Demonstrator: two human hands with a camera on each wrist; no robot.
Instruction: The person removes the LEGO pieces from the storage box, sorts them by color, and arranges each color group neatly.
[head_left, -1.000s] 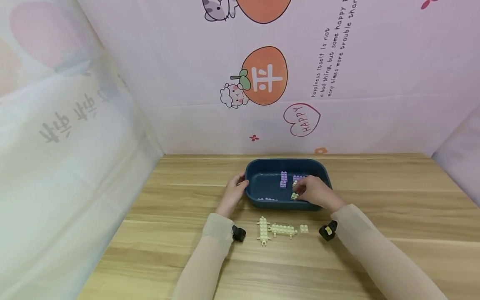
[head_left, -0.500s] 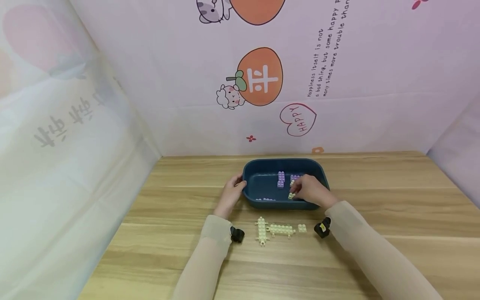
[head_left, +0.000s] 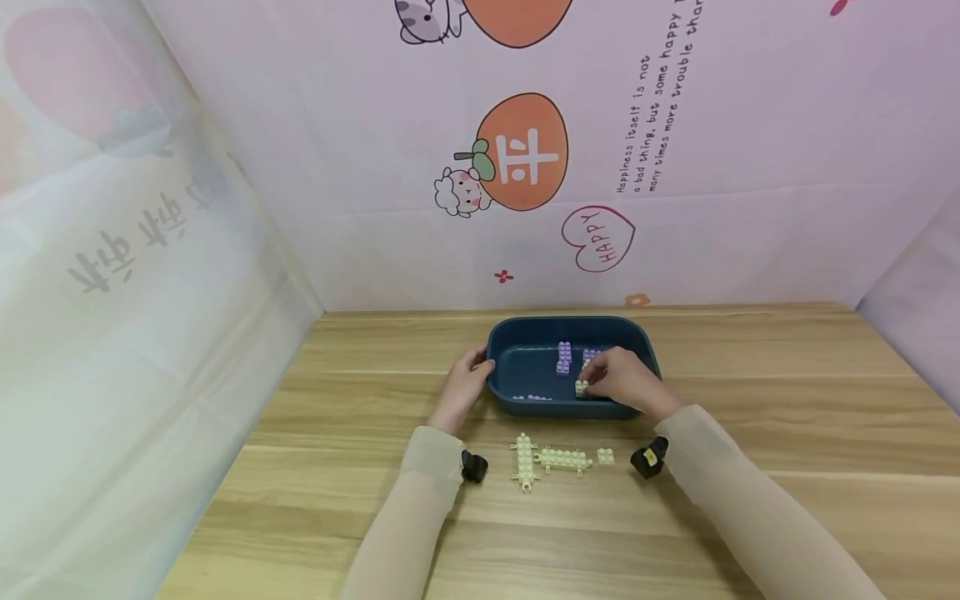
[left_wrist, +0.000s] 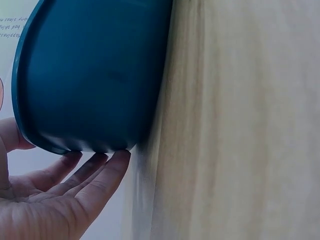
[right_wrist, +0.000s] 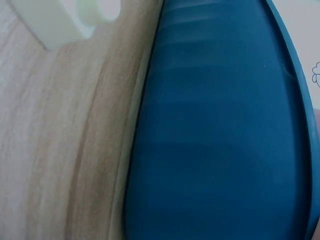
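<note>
A dark blue plastic box [head_left: 525, 364] stands on the table. My left hand [head_left: 462, 389] holds its left end, thumb at the rim; in the left wrist view the fingertips [left_wrist: 119, 159] press the outer wall. Inside, toward the front right, my right hand [head_left: 626, 383] pinches a small pale yellow building brick [head_left: 581, 388], partly covered by the fingers. Purple bricks [head_left: 564, 357] lie near the middle and behind the right hand. In the right wrist view the box's outer wall [right_wrist: 215, 125] hides nearly all of that hand.
In front of the box lie two pale yellow studded pieces with side pegs, one lengthwise [head_left: 524, 462] and one crosswise [head_left: 564, 459]. A square pale yellow brick [head_left: 605, 456] is to their right. Small lilac pieces [head_left: 531, 397] show along the box's front inner edge. A printed cloth [head_left: 405, 250] hangs behind.
The pale yellow brick at the right fingertips shows more fully and sits slightly farther left. The left hand stays at the box's end. The head view shifted a little.
</note>
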